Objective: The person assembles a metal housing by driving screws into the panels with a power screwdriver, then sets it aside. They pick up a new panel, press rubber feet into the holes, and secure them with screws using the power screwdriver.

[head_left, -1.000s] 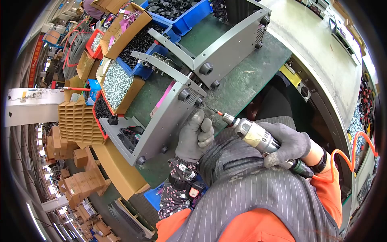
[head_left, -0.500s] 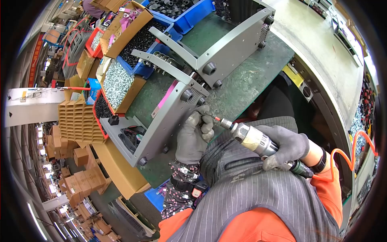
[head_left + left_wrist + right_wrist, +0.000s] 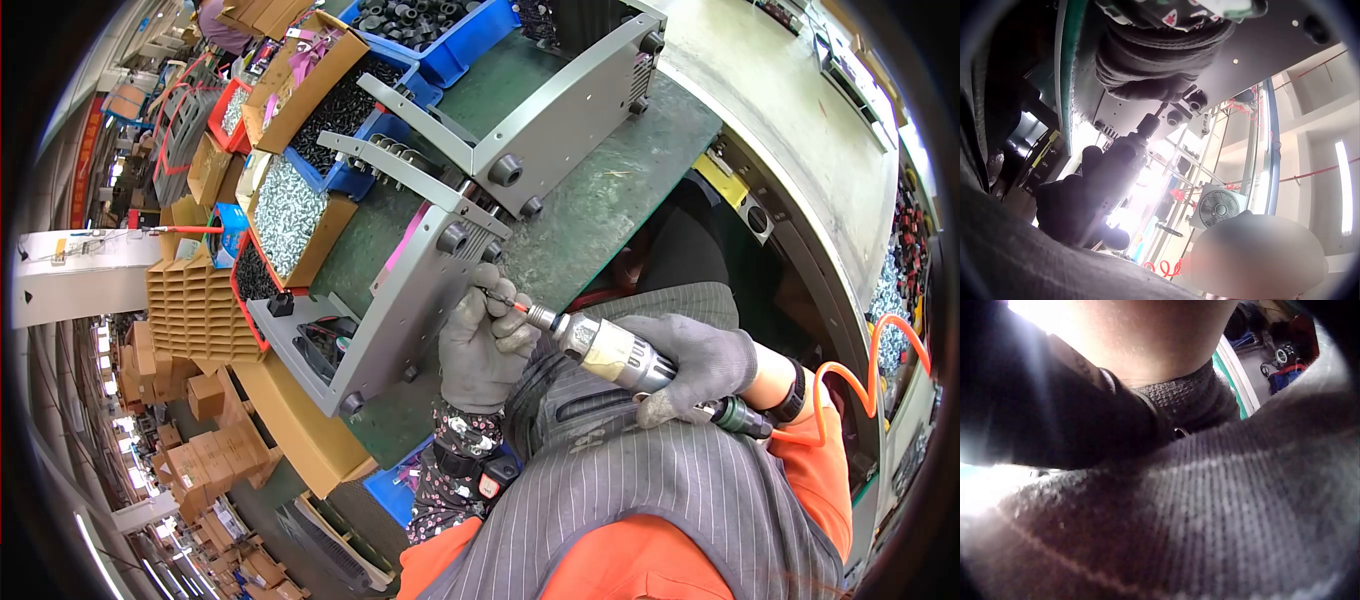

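Observation:
My gloved right hand (image 3: 695,365) grips a pneumatic screwdriver (image 3: 610,352), its orange hose trailing right. The driver's thin bit (image 3: 517,306) points left into the curled fingers of my gloved left hand (image 3: 478,350), which pinch around its tip; whether they also hold a small part is hidden. Just left of that hand stands a grey metal housing (image 3: 400,300) with black round feet. In the left wrist view the dark driver (image 3: 1116,169) meets the left glove (image 3: 1154,62) beside the housing. The right wrist view shows mostly sleeve and vest cloth (image 3: 1210,512).
A second grey housing (image 3: 570,120) stands behind on the green bench (image 3: 600,210). Screws fill a cardboard box (image 3: 325,235); blue bins (image 3: 455,55) hold black parts. A cardboard flap (image 3: 295,425) juts out at the near left.
The driver and right hand have moved left, bringing the bit from above and beside the left fingers in between them. The left fingers have shifted slightly around the tip.

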Action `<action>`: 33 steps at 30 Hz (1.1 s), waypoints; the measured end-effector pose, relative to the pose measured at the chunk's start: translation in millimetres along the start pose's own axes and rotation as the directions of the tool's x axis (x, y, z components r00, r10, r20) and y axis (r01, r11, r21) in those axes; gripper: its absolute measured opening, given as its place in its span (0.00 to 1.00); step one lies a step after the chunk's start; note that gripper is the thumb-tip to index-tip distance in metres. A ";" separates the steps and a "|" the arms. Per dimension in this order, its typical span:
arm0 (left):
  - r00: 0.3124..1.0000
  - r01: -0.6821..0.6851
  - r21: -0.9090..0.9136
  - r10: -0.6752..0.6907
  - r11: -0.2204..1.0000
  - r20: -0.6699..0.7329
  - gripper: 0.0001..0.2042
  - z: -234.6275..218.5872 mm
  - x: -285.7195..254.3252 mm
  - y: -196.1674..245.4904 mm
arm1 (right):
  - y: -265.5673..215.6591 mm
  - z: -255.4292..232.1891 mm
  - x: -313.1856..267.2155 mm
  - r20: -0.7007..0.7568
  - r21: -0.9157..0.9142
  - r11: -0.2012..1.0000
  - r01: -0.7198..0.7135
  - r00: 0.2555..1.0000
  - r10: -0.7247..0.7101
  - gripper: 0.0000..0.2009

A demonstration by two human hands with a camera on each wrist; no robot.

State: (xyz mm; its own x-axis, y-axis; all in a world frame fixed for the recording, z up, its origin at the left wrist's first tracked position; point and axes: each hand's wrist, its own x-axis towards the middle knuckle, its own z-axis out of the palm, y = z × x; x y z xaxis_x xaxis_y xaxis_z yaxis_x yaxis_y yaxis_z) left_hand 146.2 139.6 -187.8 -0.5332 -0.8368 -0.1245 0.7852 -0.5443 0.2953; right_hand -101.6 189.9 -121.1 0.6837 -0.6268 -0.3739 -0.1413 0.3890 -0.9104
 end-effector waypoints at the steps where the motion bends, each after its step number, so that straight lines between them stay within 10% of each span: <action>1: 1.000 0.001 0.001 -0.001 1.000 0.000 0.13 0.8 -0.1 -0.3 | -0.2 0.4 -0.6 -0.003 0.022 1.000 0.002 1.000 -0.002 0.34; 12: 0.969 -0.059 0.138 0.090 0.989 -0.230 0.15 18.8 -5.7 -1.7 | -4.1 -1.3 -1.1 -0.020 -0.150 0.989 -0.017 1.000 0.014 0.35; 14: 0.995 -0.054 0.060 0.059 0.997 -0.086 0.15 15.5 -3.7 -5.4 | 18.3 -4.8 5.5 0.131 0.317 0.946 0.067 0.985 -0.114 0.35; 19: 0.999 -0.031 0.149 0.029 0.988 0.018 0.15 23.4 -5.3 -1.3 | 20.1 -6.7 -0.2 0.188 0.554 0.832 -0.002 0.974 -0.123 0.32; 21: 0.928 0.355 0.504 -0.232 0.787 -0.292 0.19 28.6 -11.5 6.1 | 32.5 -8.4 2.5 0.002 0.305 0.945 0.119 0.992 -0.125 0.30; 22: 0.896 0.439 0.728 -0.200 0.526 -0.396 0.21 42.6 -15.6 11.2 | 28.1 -10.2 3.8 -0.038 0.249 0.960 0.128 0.992 -0.123 0.27; 23: 0.897 0.438 0.730 -0.199 0.525 -0.395 0.21 55.1 -16.2 18.4 | 33.0 -9.5 9.8 -0.150 0.159 0.951 0.264 0.959 -0.241 0.25; 24: 0.996 0.089 0.995 0.022 0.042 -0.090 0.21 67.0 -16.9 26.2 | 30.6 -12.3 9.0 -0.146 0.204 0.958 0.201 0.974 -0.173 0.25; 25: 0.955 -0.234 0.834 0.042 -0.499 0.293 0.21 80.2 -18.8 34.5 | 28.2 -14.7 8.2 -0.137 0.250 0.959 0.134 0.985 -0.102 0.26; 26: 0.921 -0.223 0.734 0.107 -0.641 0.374 0.20 97.5 -20.3 44.2 | 27.1 -14.3 8.7 -0.130 0.254 0.958 0.130 0.986 -0.100 0.26; 29: 0.915 0.048 0.403 0.202 -0.914 0.350 0.19 148.5 -6.0 67.3 | 22.2 -13.7 13.6 -0.143 0.230 0.964 0.135 0.984 -0.104 0.27; 33: 0.993 0.117 0.583 0.105 -0.804 -0.054 0.21 122.1 20.2 95.3 | 22.9 -11.1 23.4 -0.156 0.242 0.951 0.191 0.975 -0.157 0.27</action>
State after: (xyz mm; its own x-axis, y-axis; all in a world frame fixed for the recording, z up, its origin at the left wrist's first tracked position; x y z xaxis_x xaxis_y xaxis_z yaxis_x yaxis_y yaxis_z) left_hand 171.7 78.1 -46.5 -0.4298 -0.8915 -0.1435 -0.8771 0.3745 0.3008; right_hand -96.7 176.6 -152.7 0.5771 -0.7775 -0.2498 0.1694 0.4132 -0.8948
